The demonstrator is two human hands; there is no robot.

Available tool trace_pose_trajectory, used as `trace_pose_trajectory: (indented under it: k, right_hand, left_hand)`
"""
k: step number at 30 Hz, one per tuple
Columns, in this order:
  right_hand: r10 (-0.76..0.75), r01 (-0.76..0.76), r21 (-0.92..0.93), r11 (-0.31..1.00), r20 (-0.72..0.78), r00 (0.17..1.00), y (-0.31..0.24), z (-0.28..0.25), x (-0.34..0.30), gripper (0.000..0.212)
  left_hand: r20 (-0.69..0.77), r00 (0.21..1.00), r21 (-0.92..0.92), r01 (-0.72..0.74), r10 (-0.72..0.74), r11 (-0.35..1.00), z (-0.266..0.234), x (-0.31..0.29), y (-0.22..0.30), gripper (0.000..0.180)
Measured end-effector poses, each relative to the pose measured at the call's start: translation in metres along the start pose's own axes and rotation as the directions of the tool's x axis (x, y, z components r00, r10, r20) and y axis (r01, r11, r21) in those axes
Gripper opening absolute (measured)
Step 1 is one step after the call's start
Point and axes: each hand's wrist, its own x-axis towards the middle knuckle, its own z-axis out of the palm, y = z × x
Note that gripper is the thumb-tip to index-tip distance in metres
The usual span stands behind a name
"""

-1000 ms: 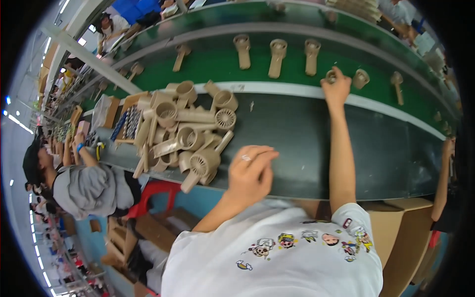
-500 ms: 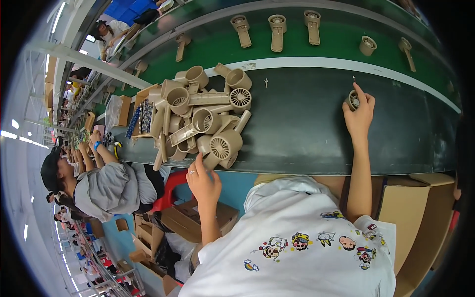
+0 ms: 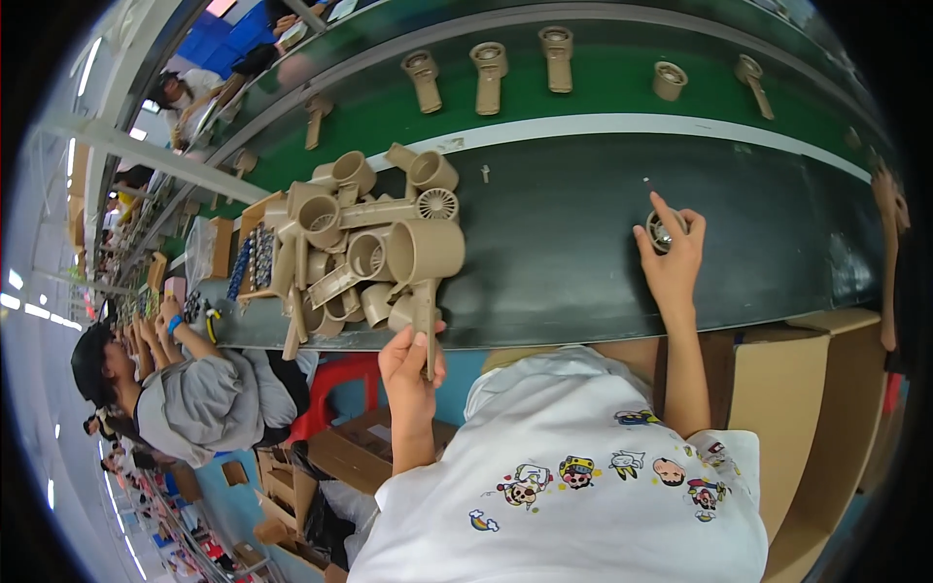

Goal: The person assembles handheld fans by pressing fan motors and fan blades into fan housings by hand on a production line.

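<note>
My left hand grips the handle of a beige plastic handheld-fan housing, its wide round cup pointing away from me over the bench's near edge. A heap of similar beige housings lies just beyond it. On the right, my right hand is over the dark bench top with its fingers spread. Between its thumb and forefinger shows a small round fan part with a shiny centre, partly covered by the fingers. The thumb stands a little apart from the part.
Beyond a white strip, a green belt carries several beige fan pieces. Left of the heap stands a cardboard tray of small parts. A co-worker in grey sits at left. Open cardboard boxes stand at right.
My left hand has taken a housing by its handle from the heap's near side and turned it upright. My right hand's fingers have spread around the small round part. The view has shifted.
</note>
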Motion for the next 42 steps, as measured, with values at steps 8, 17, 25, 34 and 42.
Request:
trace_pose_trajectory:
  k: [8, 17, 25, 34, 42]
  right_hand:
    - [0.094, -0.101, -0.118, 0.988, -0.066, 0.993, 0.002, -0.026, -0.022, 0.06]
    - [0.127, -0.129, -0.008, 0.992, -0.108, 0.986, 0.007, -0.036, -0.035, 0.064]
    - [-0.037, 0.05, 0.117, 0.992, -0.109, 0.993, -0.024, -0.066, -0.026, 0.065]
    - [-0.204, 0.199, 0.22, 0.955, 0.001, 0.979, -0.044, -0.073, -0.024, 0.06]
    - [-0.33, 0.315, 0.268, 0.91, 0.009, 0.944, -0.053, -0.069, -0.026, 0.047]
  left_hand:
    - [0.527, 0.787, -0.228, 0.495, -0.321, 0.839, 0.045, 0.048, -0.041, 0.029]
    - [0.367, 0.9, 0.453, 0.05, -0.237, 0.89, 0.083, 0.084, -0.053, 0.022]
    - [0.421, 0.9, 0.683, -0.394, 0.11, 0.615, 0.099, 0.094, -0.056, 0.022]
    - [0.581, 0.553, 0.348, -0.832, 0.597, 0.433, 0.125, 0.077, -0.026, 0.022]
    - [0.732, 0.604, 0.25, -0.668, 0.314, 0.701, 0.148, 0.071, -0.029, 0.013]
